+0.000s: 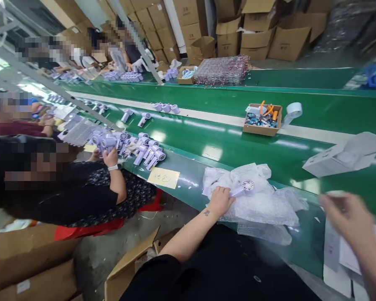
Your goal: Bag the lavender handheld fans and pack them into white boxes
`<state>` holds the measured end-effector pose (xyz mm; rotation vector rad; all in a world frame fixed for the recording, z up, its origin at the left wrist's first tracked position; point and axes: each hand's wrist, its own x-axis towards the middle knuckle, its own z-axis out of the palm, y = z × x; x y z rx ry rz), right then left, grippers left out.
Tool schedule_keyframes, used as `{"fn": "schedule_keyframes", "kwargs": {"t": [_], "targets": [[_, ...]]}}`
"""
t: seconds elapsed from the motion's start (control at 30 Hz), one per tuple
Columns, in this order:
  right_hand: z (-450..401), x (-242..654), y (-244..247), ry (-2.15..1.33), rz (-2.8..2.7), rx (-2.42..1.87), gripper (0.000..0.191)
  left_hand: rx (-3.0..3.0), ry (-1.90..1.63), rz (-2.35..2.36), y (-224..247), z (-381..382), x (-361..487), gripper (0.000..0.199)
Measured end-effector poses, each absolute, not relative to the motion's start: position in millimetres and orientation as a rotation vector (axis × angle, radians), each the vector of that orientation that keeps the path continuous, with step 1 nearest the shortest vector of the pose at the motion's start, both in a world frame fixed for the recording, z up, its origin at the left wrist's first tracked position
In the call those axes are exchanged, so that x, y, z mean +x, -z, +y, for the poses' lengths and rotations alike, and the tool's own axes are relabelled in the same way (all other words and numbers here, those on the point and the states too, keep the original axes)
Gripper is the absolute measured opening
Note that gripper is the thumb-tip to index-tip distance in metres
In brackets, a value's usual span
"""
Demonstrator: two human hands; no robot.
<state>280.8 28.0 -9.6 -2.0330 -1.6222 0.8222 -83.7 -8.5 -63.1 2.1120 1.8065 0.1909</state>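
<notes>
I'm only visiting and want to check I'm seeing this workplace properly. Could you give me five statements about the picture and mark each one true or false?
1. The left hand holds a fan. True.
2. The right hand grips the same fan. False: the right hand is off to the right, apart from the fan; it is blurred.
3. Bubble wrap lies beneath the fan. True.
4. The yellow card is blank. False: the card has handwriting on it.
5. The box with the orange-handled tool stands on the floor. False: the box is up on the green surface, beyond the bubble wrap.
</notes>
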Motion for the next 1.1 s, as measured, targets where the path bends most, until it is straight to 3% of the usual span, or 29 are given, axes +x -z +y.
{"fn": "schedule_keyframes", "kwargs": {"t": [0.07,0.17,0.33,0.43,0.63,0.73,0.87,0.97,1.03,1.1], "targets": [[-28,242,29,-1.223,-1.854,-1.962,0.058,2.141,-0.013,1.743,68,3,-82,0.042],[-84,192,72,-1.236,-2.045,-2.028,0.082,2.152,0.091,1.665,71,9,-80,0.043],[-81,158,122,-0.714,-2.149,-2.076,0.068,2.094,-0.072,1.675,66,3,-95,0.032],[-65,159,131,-0.671,-2.125,-1.984,0.066,2.051,0.035,1.678,63,5,-95,0.032],[-75,178,123,-0.784,-2.002,-1.851,0.057,2.015,0.124,1.693,58,19,-83,0.03],[-92,187,117,-0.811,-1.853,-1.835,0.046,1.695,-0.1,1.698,44,21,-91,0.026],[-108,190,106,-0.797,-1.593,-1.849,0.038,1.021,-0.428,1.485,19,21,-105,0.037],[-111,179,83,-0.732,-1.185,-1.912,0.037,0.902,-0.551,1.388,-1,16,-99,0.041],[-106,164,59,-0.91,-0.846,-1.797,0.041,1.005,-0.598,1.362,-13,8,-85,0.039],[-95,146,32,-1.301,-0.577,-1.467,0.043,1.214,-0.586,1.29,-22,-1,-68,0.036]]}}
